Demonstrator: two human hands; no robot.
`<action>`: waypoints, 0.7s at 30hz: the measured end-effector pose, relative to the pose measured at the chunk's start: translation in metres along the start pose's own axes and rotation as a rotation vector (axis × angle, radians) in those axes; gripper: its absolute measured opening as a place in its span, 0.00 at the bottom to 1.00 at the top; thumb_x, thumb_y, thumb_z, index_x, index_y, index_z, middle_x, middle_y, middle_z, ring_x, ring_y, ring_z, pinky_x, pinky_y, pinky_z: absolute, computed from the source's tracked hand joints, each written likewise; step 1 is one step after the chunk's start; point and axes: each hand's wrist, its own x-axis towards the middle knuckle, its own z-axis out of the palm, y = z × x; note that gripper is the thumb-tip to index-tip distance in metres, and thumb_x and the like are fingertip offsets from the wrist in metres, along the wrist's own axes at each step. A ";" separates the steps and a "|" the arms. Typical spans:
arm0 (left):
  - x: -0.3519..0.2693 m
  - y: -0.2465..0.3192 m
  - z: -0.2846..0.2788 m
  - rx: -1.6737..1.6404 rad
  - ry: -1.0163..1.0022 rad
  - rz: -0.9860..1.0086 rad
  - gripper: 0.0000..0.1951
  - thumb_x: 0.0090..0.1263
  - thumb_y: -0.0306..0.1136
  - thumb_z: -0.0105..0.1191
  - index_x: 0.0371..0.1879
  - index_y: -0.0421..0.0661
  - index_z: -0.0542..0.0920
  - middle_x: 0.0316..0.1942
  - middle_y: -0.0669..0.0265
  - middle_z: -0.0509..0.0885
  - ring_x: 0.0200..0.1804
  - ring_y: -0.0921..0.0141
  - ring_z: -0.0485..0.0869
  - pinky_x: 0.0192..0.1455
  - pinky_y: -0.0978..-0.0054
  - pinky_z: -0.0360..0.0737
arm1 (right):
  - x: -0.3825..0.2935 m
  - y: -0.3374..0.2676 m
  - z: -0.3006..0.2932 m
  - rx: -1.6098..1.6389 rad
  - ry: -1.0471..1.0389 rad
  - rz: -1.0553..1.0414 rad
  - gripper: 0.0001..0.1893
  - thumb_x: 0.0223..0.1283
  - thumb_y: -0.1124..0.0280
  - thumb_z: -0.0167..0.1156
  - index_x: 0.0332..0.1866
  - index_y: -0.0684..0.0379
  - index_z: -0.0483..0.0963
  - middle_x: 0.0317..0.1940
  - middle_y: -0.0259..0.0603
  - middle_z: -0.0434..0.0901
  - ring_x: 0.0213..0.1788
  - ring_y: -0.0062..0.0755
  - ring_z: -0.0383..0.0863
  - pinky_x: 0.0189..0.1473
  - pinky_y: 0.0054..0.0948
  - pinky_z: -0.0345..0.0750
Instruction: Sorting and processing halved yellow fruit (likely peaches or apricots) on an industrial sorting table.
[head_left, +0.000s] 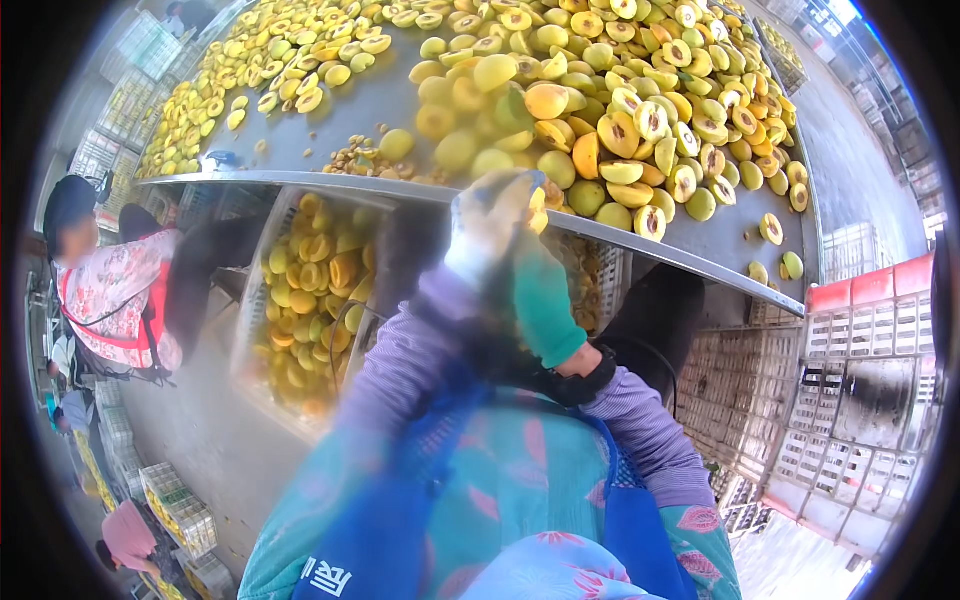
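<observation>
My left hand (487, 217), in a pale, stained glove, is at the front edge of the metal table (675, 262). Against it is my right hand (541, 289), in a green glove, with its fingers on a yellow halved stone fruit (538, 211). Blur hides the left fingers and whatever they may hold. Just beyond my hands lies a large heap of halved stone fruits (619, 135), yellow-green to orange, many with the stone showing. Loose stones (360, 157) lie in a small pile near the edge, left of my hands.
Below the table edge, a crate (259, 300) of fruit halves stands at left, and another crate (615, 285) holds stones. Stacked plastic crates (847, 390) rise at right. A co-worker (120, 285) sits at left; another person (131, 536) is at lower left.
</observation>
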 end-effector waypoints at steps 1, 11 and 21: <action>0.003 -0.003 0.000 0.003 -0.022 0.047 0.19 0.53 0.23 0.56 0.47 0.43 0.78 0.39 0.58 0.80 0.36 0.63 0.81 0.37 0.72 0.78 | 0.002 0.011 -0.003 0.002 0.000 -0.004 0.14 0.67 0.71 0.45 0.53 0.63 0.69 0.40 0.38 0.77 0.41 0.31 0.76 0.44 0.26 0.74; 0.031 0.005 -0.010 -0.602 -0.404 -0.677 0.17 0.64 0.43 0.56 0.37 0.38 0.80 0.32 0.64 0.83 0.34 0.76 0.78 0.38 0.77 0.76 | -0.008 -0.017 -0.017 1.078 -0.469 0.438 0.15 0.65 0.50 0.45 0.41 0.50 0.68 0.23 0.26 0.67 0.20 0.21 0.67 0.20 0.21 0.67; 0.032 0.001 0.002 -0.820 -0.462 -0.653 0.11 0.66 0.31 0.47 0.43 0.42 0.80 0.34 0.64 0.82 0.34 0.76 0.79 0.39 0.80 0.76 | -0.005 -0.024 -0.026 1.137 -0.549 0.446 0.17 0.63 0.45 0.47 0.28 0.47 0.64 0.15 0.22 0.57 0.14 0.18 0.57 0.16 0.21 0.57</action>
